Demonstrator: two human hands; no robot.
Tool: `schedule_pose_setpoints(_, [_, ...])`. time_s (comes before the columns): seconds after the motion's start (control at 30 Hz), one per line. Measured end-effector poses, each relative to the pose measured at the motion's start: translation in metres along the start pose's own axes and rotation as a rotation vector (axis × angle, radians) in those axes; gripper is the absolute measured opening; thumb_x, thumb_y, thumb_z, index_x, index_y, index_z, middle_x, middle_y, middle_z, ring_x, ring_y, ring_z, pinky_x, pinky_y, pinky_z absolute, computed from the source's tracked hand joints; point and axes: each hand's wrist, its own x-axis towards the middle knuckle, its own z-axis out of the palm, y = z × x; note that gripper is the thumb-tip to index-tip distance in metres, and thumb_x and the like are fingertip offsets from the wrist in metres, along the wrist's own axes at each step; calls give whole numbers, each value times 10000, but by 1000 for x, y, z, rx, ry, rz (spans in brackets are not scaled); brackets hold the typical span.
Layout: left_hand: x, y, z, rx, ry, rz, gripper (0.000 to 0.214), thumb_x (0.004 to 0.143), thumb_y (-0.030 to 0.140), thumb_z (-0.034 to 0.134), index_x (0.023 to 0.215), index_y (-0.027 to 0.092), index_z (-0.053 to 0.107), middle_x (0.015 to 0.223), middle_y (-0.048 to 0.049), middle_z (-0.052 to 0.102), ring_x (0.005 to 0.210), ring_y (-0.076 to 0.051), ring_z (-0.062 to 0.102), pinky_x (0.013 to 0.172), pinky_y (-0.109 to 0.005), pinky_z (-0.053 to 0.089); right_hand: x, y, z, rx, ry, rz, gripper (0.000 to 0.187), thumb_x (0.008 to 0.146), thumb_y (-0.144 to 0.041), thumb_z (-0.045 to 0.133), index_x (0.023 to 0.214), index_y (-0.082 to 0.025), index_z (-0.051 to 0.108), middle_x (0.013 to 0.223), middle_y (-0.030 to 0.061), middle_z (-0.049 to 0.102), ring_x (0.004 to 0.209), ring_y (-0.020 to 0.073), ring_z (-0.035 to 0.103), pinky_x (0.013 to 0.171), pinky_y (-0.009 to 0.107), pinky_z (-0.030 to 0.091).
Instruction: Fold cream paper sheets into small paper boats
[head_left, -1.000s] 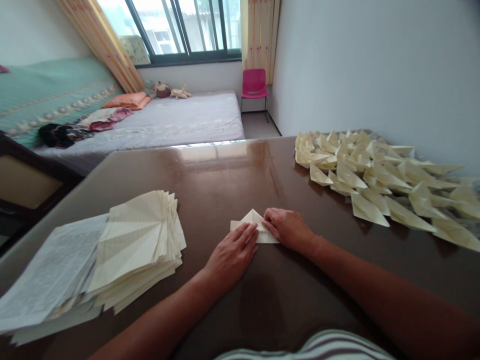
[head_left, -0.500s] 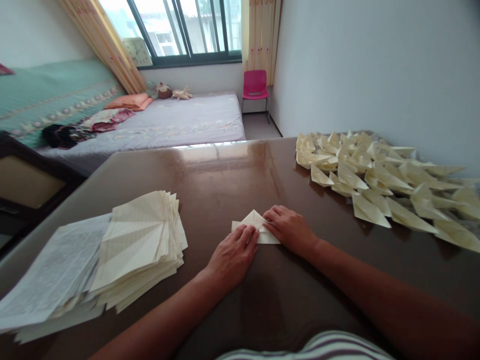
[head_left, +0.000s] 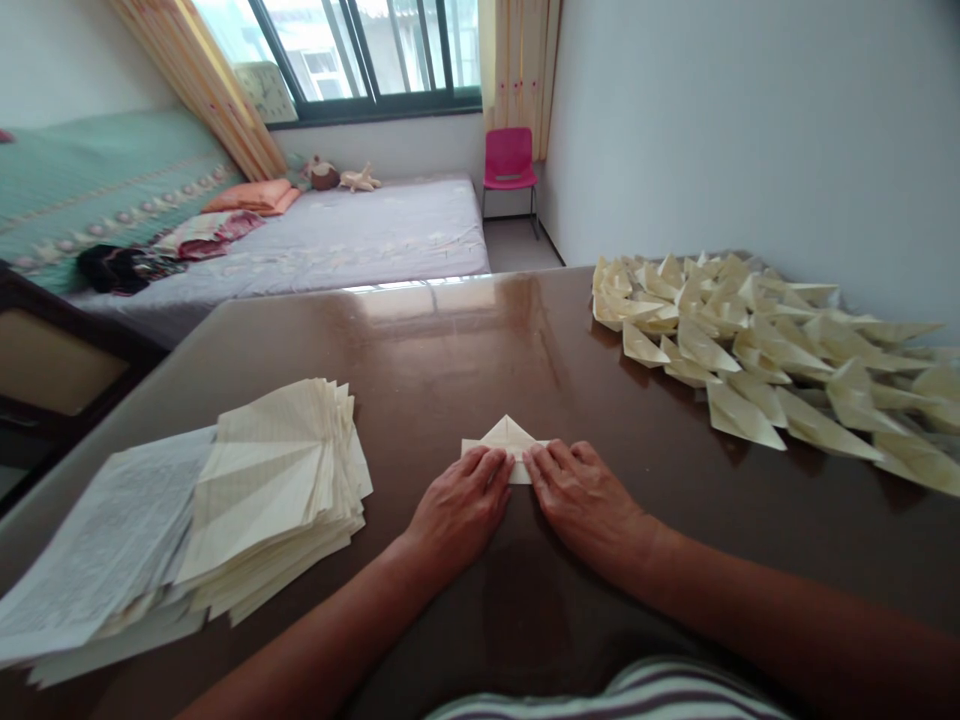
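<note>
Both hands flat on the folded paper (head_left: 508, 438), mid-table (head_left: 420, 340), near edge. Left hand (head_left: 459, 505) has fingers stretched out, tips pressing the paper's lower left. Right hand (head_left: 581, 495) is the same on the lower right, nothing gripped. Hands are side by side, nearly touching. Stack of sheets (head_left: 277, 480) to the left, pile of folded pieces (head_left: 750, 350) far right.

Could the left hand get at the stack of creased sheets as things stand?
Probably yes: the left hand rests on the folded paper, and only bare table lies between it and the stack of creased sheets.
</note>
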Motion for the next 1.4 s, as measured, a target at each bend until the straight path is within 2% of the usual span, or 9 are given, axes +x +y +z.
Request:
schedule_pose_setpoints(0.13, [-5, -6, 1, 83, 3, -15, 307, 951, 206, 419, 1225, 126, 531, 1110, -118, 596, 1085, -256, 533, 904, -391, 508, -4, -2, -6, -36, -48, 42, 278, 851, -75, 482, 1049, -91, 676, 1085, 173, 624, 920, 284, 533, 730, 431, 406])
schedule_pose_setpoints(0.3, [-10, -11, -2, 194, -29, -48, 288, 919, 164, 463, 1181, 93, 559, 1041, -120, 599, 965, -262, 560, 808, -389, 536, -6, -3, -13, -61, -102, 72, 289, 822, -51, 484, 1005, -85, 705, 999, 171, 640, 868, 288, 547, 717, 439, 414])
schedule_pose_setpoints(0.43, [-10, -13, -2, 155, 10, -74, 262, 935, 178, 442, 1142, 106, 584, 1008, -127, 605, 991, -265, 572, 874, -442, 523, -5, -3, -16, -45, -128, 81, 250, 817, -56, 495, 931, -95, 714, 894, 147, 635, 814, 280, 543, 688, 430, 405])
schedule_pose_setpoints(0.5, [-10, -16, 0, 96, 24, -50, 272, 944, 192, 434, 1164, 125, 581, 1047, -125, 608, 1049, -259, 565, 929, -449, 507, -4, -3, -13, -40, -107, 74, 250, 823, -53, 492, 940, -99, 707, 902, 143, 633, 827, 274, 538, 695, 423, 399])
schedule_pose_setpoints(0.63, [-9, -23, 8, -58, 16, 44, 351, 941, 203, 463, 1285, 184, 529, 1243, -107, 569, 1228, -247, 477, 1032, -419, 463, 0, -2, -6, -9, -20, 16, 300, 863, -88, 488, 1116, -107, 648, 1094, 140, 616, 926, 269, 523, 726, 413, 394])
schedule_pose_setpoints(0.8, [-7, -27, 9, -79, 0, -24, 386, 942, 224, 454, 1322, 245, 522, 1384, -102, 471, 1330, -285, 374, 1071, -466, 418, 2, 4, -7, -1, -61, 54, 293, 878, -104, 485, 1133, -118, 631, 1047, 118, 628, 880, 255, 529, 676, 405, 380])
schedule_pose_setpoints(1.13, [-2, -26, 2, -59, -10, -39, 356, 942, 256, 456, 1287, 250, 543, 1311, -103, 523, 1207, -266, 459, 1015, -459, 456, 4, 20, -12, 13, -169, 127, 258, 888, -89, 471, 1079, -131, 638, 965, 125, 638, 825, 236, 560, 637, 366, 349])
schedule_pose_setpoints(1.3, [-2, -21, 4, -18, 19, -18, 328, 945, 262, 461, 1245, 170, 557, 1277, -109, 554, 1201, -270, 469, 989, -433, 479, 2, 17, -11, 7, -163, 123, 270, 887, -67, 449, 1082, -112, 631, 1009, 139, 627, 853, 243, 561, 649, 370, 359])
schedule_pose_setpoints(1.4, [0, -17, 2, 4, -10, -2, 300, 955, 264, 445, 1199, 145, 573, 1175, -100, 602, 1121, -254, 519, 937, -411, 506, 6, 21, -10, 51, -152, 139, 218, 916, -130, 464, 1062, -150, 624, 998, 107, 629, 873, 237, 560, 667, 357, 362])
